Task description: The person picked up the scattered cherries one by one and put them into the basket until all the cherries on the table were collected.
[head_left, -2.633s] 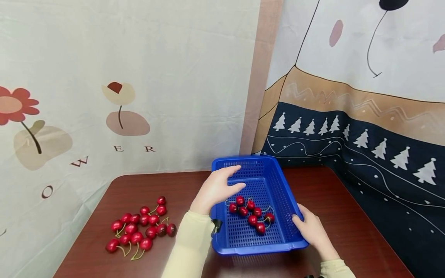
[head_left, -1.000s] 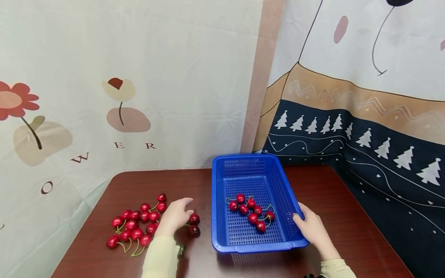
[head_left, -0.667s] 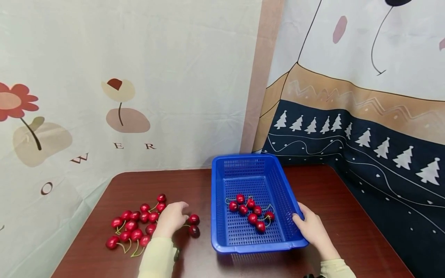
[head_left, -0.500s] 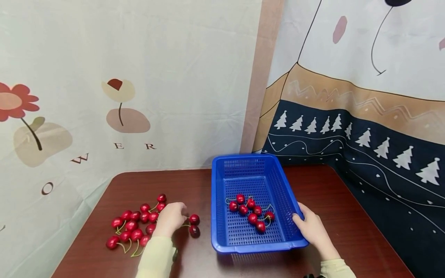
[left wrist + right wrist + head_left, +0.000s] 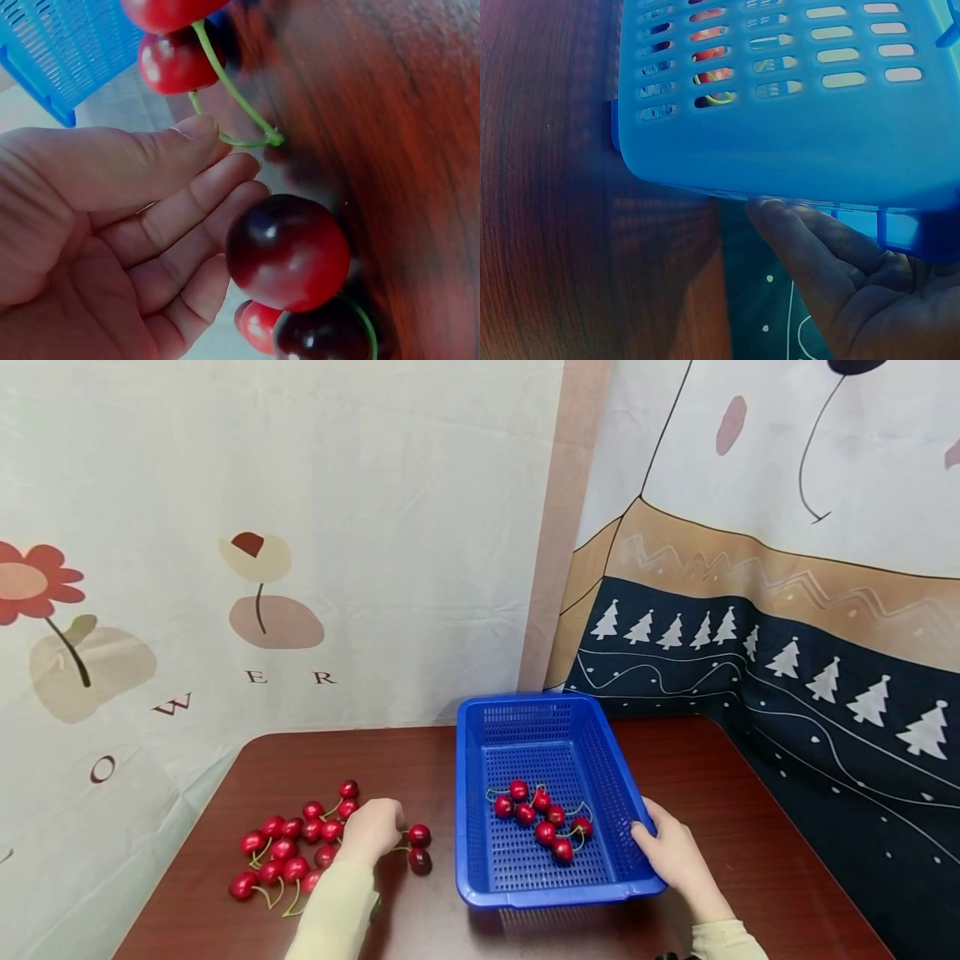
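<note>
"Blue plastic first: the basket stands on the right of the table, red loose cherries on the left. What does the head view tell us about the hands?"

"The left hand is just beside a cherry pair, between the loose cherries and the basket; its fingertips are hidden from above. The right hand grips the basket's side, thumb over the rim. Inside lie more cherries."

"Does the left wrist view settle that hidden grip?"

"I think so: thumb and forefinger narrow to a pinch on a green stem, near where 2 stems join. The other 3 fingers bend loosely, close by a dark cherry."

"How would you do this well?"

"Pinch right at the join, so both cherries would hang together, and mind that dark neighbour; round fruit probably rolls if nudged."

"And the right wrist view?"

"Fingers against the basket's outside, which the head view mostly hides, and red fruit glimpsed through the slots. The thumb isn't plain there. A light, level hold should do."
</note>
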`<state>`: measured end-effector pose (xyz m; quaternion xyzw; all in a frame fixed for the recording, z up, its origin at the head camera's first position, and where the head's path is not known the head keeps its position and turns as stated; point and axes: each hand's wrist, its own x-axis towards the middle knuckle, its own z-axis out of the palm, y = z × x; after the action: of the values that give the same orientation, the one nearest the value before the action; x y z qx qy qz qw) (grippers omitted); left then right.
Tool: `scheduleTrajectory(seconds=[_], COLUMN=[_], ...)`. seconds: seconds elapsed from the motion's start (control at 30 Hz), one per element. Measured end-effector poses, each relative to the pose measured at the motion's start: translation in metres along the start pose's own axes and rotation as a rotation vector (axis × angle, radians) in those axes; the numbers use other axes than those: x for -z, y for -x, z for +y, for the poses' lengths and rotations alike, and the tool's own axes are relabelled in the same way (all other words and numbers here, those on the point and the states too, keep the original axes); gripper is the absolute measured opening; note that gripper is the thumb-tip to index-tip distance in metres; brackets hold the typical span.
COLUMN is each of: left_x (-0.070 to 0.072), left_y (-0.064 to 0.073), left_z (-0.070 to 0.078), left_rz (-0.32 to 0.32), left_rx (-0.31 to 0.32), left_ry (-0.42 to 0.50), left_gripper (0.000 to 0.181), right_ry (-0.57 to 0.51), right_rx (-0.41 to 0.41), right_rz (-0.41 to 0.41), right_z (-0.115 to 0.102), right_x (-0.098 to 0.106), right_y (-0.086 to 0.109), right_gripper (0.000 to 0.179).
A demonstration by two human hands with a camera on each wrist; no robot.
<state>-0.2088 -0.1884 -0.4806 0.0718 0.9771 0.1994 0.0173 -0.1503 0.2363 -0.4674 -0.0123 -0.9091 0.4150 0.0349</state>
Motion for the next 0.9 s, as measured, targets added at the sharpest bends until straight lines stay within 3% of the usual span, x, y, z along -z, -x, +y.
scheduleTrajectory(seconds=[0.2, 0.33, 0.77, 0.9], left_x=[-0.006, -0.005, 0.019, 0.028], left_y=[-0.003, -0.002, 0.004, 0.003], left_z=[-0.001, 0.0, 0.006, 0.009], left_rz=[0.021, 0.027, 0.063, 0.125], left_rx=[0.003, 0.018, 0.026, -0.004], left_ry=[-0.033, -0.005, 0.077, 0.094], left_gripper=[0.027, 0.027, 0.016, 0.015], right_ry=[-0.007, -0.012, -0.011, -0.019], right_rx=[0.002, -0.002, -0.007, -0.003], right_rz=[0.001, 0.001, 0.007, 0.007], right_z=[0.0, 0.001, 0.003, 0.002], right_x=[0.0, -0.001, -0.002, -0.002], right_y=[0.0, 0.0, 0.0, 0.0], right_gripper=[0.047, 0.046, 0.046, 0.046])
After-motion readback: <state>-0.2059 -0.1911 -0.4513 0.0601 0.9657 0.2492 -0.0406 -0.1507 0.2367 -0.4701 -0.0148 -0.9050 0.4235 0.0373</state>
